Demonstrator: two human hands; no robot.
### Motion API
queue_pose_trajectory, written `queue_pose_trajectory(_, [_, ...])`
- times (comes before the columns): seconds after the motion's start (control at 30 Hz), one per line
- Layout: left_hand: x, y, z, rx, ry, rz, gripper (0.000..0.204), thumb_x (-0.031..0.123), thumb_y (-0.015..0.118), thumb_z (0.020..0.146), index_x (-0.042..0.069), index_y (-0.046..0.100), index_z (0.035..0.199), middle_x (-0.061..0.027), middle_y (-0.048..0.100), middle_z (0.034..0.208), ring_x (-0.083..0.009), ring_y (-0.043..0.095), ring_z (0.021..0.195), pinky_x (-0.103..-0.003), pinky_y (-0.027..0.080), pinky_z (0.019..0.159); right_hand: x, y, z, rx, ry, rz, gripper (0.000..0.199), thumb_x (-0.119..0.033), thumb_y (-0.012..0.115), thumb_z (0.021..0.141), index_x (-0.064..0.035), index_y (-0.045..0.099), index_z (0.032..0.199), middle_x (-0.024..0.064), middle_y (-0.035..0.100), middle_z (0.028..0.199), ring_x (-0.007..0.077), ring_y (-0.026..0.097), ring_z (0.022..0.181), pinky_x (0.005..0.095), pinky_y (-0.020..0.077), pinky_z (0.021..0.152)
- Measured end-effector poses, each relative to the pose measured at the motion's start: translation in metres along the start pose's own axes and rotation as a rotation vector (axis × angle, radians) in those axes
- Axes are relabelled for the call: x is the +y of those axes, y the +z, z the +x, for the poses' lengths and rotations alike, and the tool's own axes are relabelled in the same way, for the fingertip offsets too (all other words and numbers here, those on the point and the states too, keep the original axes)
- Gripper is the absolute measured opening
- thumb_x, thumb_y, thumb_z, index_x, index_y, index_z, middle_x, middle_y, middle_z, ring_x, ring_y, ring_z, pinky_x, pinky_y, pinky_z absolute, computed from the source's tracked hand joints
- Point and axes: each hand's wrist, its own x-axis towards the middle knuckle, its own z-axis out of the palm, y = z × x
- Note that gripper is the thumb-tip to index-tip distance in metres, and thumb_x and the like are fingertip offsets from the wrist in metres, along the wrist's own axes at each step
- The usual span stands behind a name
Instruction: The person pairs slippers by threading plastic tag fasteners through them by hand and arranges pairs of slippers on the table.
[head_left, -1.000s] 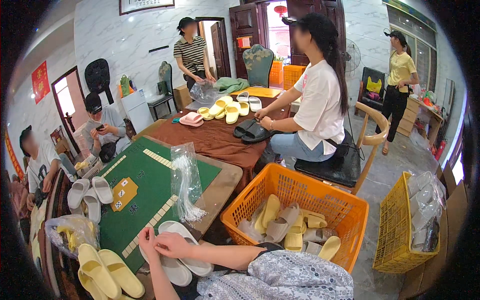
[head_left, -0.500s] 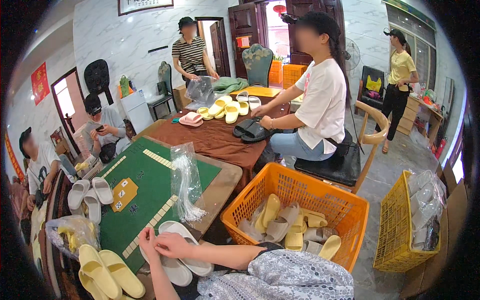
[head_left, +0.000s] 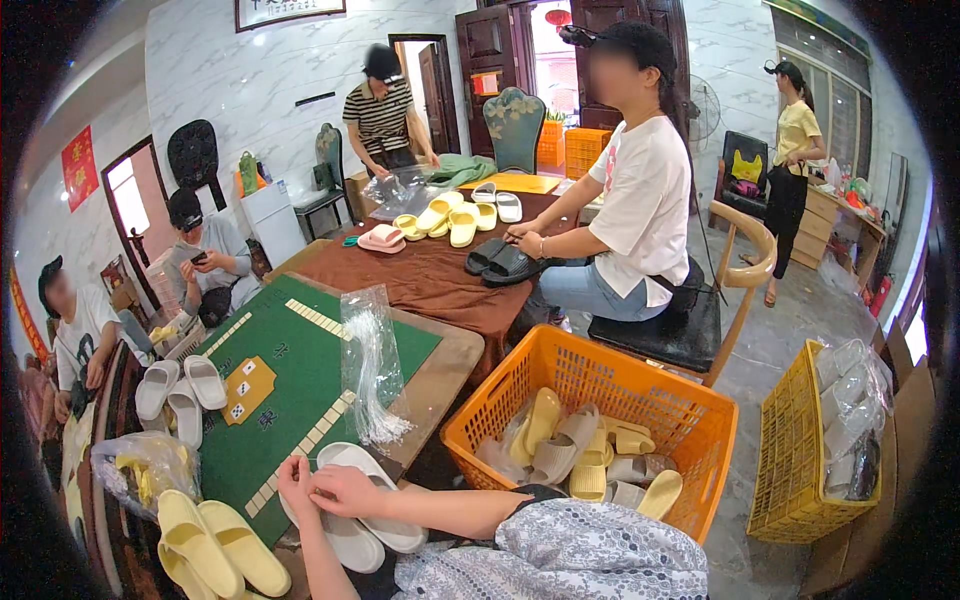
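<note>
Little has changed since the earlier frames — both hands stay in the same spot at the near edge of the green table (head_left: 300,350), and the seated person in the white shirt (head_left: 640,200) keeps a hand on the black slippers (head_left: 505,262).

Left hand (head_left: 296,483) and right hand (head_left: 345,488) are close together, fingers curled and pinched over the pair of white slippers (head_left: 365,505); both touch the nearer slipper's upper edge. Whether something small is gripped between the fingertips cannot be made out.

The white slippers lie side by side, soles flat, overhanging the table's near corner — long axis running from upper left to lower right. Just beyond them stands a bundle of clear plastic bags (head_left: 372,370). Orange basket (head_left: 600,420) of slippers sits to the right.
</note>
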Motion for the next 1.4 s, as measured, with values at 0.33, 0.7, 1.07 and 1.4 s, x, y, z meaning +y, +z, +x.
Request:
queue_pose_trajectory(0.33, [0.012, 0.003, -0.003, 0.002, 0.006, 0.037, 0.011, 0.012, 0.067, 0.09, 0.002, 0.062, 0.089, 0.0019, 0.057, 0.079, -0.0066, 0.048, 0.067, -0.022, 0.04, 0.06, 0.004, 0.003, -0.001, -0.008, 0.012, -0.005, 0.013, -0.019, 0.066, 0.082, -0.0071, 0.06, 0.085, 0.0076, 0.06, 0.078, 0.0277, 0.059, 0.075, 0.0389, 0.0475, 0.064])
queue_pose_trajectory(0.7, [0.009, 0.004, -0.002, -0.002, -0.028, -0.003, 0.01, 0.012, 0.067, 0.09, 0.003, 0.062, 0.091, 0.0029, 0.056, 0.079, -0.0062, 0.047, 0.068, -0.022, 0.04, 0.06, 0.004, 0.003, -0.001, -0.003, 0.011, 0.002, 0.013, -0.018, 0.066, 0.082, -0.0065, 0.061, 0.084, 0.0085, 0.06, 0.078, 0.0288, 0.059, 0.076, 0.0402, 0.0478, 0.065])
queue_pose_trajectory(1.07, [0.008, 0.006, 0.0, 0.008, -0.016, 0.064, 0.008, 0.009, 0.066, 0.089, 0.002, 0.062, 0.087, 0.0023, 0.055, 0.077, -0.006, 0.046, 0.065, -0.022, 0.039, 0.057, 0.006, 0.003, -0.002, -0.007, 0.028, -0.011, 0.014, -0.018, 0.066, 0.082, -0.006, 0.059, 0.082, 0.0076, 0.057, 0.074, 0.028, 0.058, 0.073, 0.0397, 0.0467, 0.063])
queue_pose_trajectory(1.4, [0.017, 0.003, -0.004, 0.002, -0.004, 0.056, 0.008, 0.008, 0.065, 0.09, 0.0, 0.062, 0.09, 0.0011, 0.056, 0.08, -0.0073, 0.047, 0.068, -0.023, 0.04, 0.06, 0.001, 0.001, -0.001, 0.007, -0.014, -0.015, 0.013, -0.018, 0.066, 0.082, -0.0071, 0.061, 0.084, 0.0069, 0.059, 0.076, 0.0263, 0.058, 0.073, 0.0381, 0.047, 0.063])
